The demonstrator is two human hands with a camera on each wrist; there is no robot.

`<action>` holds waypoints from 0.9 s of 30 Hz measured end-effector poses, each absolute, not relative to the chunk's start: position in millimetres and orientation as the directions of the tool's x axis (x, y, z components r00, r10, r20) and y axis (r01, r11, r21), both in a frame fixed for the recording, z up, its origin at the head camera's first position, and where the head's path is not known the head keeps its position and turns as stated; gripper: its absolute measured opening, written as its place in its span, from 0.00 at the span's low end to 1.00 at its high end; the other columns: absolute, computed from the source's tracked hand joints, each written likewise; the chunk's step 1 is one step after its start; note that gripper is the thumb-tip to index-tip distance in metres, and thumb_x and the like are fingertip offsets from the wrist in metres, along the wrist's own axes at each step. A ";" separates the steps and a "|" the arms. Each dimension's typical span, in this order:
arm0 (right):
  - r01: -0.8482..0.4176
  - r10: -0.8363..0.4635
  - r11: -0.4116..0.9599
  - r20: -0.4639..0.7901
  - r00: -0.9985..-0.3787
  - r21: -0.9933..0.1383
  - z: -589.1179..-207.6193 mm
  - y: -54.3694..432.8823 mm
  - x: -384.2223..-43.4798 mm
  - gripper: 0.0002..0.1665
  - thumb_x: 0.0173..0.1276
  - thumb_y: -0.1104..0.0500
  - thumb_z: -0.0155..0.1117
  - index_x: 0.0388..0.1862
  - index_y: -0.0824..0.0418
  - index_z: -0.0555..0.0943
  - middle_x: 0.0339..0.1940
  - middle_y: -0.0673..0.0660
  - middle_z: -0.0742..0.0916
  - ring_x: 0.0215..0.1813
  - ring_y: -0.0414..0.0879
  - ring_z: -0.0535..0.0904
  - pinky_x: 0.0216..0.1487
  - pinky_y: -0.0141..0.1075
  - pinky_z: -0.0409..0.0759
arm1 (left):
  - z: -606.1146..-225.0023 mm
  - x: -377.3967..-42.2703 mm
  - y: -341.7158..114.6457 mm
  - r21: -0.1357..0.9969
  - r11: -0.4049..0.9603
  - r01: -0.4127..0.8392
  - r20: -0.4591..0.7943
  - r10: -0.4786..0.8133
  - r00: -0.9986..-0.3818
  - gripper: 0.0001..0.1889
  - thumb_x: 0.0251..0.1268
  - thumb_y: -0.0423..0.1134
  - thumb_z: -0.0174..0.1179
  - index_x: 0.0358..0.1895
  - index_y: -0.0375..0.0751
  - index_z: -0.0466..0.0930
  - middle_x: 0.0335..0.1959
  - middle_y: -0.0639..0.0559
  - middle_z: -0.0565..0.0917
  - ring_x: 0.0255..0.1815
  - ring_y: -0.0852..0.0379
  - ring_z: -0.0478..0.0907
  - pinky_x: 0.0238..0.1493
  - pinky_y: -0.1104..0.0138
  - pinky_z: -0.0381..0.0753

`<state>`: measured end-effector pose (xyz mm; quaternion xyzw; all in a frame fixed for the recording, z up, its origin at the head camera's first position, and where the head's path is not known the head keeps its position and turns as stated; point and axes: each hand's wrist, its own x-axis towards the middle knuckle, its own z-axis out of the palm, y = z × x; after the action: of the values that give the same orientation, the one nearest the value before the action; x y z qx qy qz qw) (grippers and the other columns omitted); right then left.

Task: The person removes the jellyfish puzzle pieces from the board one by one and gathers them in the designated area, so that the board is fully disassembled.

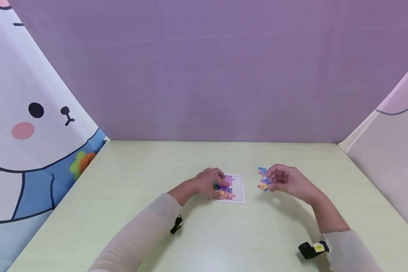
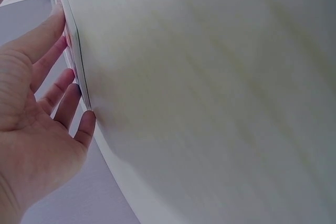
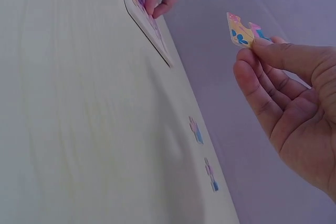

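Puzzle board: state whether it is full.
Not full: in the head view, the puzzle board shows a bare white strip along its right side; the left hand partly covers the rest.

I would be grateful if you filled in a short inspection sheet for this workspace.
Surface: pale table, with faint grain streaks.
Job's things: puzzle tray flat on the table, partly filled, its right strip blank in the head view; held piece, yellow with a blue flower; two loose pieces lying on the table.
Clutter: nothing seen.
Left hand: rests on the tray, fingers over the picture.
Right hand: pinches the held piece above the table.
Cables: nothing seen.
Surroundings: purple backdrop behind; cartoon print at left; pale fabric at right.
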<state>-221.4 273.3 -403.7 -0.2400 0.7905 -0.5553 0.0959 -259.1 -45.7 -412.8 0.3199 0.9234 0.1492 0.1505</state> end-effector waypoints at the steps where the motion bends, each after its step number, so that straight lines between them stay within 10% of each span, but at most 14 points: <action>1: -0.275 -0.482 0.269 0.118 -0.868 -0.923 -403.3 275.2 -220.9 0.16 0.62 0.69 0.70 0.46 0.69 0.76 0.35 0.65 0.82 0.37 0.51 0.82 0.41 0.45 0.83 | -412.4 -258.8 -45.7 0.372 0.751 0.545 -0.183 0.635 -0.751 0.24 0.59 0.46 0.70 0.61 0.57 0.80 0.64 0.57 0.70 0.64 0.53 0.62 0.65 0.56 0.63; 27: -0.312 -0.369 0.268 0.202 -0.907 -0.912 -407.9 316.5 -211.1 0.15 0.64 0.75 0.62 0.50 0.75 0.73 0.36 0.60 0.83 0.37 0.46 0.82 0.41 0.38 0.83 | -410.7 -256.9 -43.5 0.370 0.754 0.542 -0.188 0.633 -0.751 0.25 0.59 0.45 0.70 0.61 0.57 0.79 0.65 0.56 0.69 0.66 0.51 0.62 0.65 0.55 0.62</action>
<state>-211.1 316.5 -407.9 -0.2142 0.7957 -0.5660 0.0252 -256.9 -43.5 -410.7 0.3178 0.9240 0.1479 0.1528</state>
